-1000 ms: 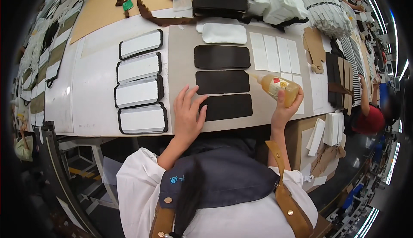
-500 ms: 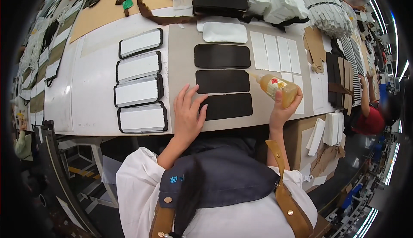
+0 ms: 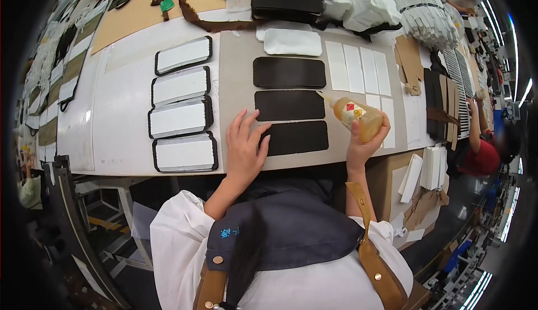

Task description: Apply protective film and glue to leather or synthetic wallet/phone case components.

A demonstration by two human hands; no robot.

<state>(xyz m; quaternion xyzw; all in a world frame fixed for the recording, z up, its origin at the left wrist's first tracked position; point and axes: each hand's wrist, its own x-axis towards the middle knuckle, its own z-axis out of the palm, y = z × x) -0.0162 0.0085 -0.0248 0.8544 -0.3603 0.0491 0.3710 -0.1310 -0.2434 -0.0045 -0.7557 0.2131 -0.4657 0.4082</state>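
My right hand (image 3: 367,142) is wrapped round a squeeze bottle (image 3: 357,118) of yellowish liquid, tilted with its nozzle to the upper left. The nozzle tip is over or at the right end of the middle black panel (image 3: 290,105); whether it touches I cannot tell. Fingers spread, my left hand (image 3: 246,144) lies flat, its fingertips at the left edges of the middle panel and the nearest black panel (image 3: 297,138). A third black panel (image 3: 289,73) lies just beyond. All three rest on a grey board (image 3: 235,58).
Several white-topped, black-edged pieces (image 3: 185,154) form a column at left. White strips (image 3: 338,66) lie right of the panels. Behind stand a stack of black pieces (image 3: 287,4) and bundled white strips (image 3: 428,21). A person in red (image 3: 482,156) is at right.
The bottle has tipped slightly and shifted a little; its nozzle has moved left toward the middle black panel. My left hand stays in place.
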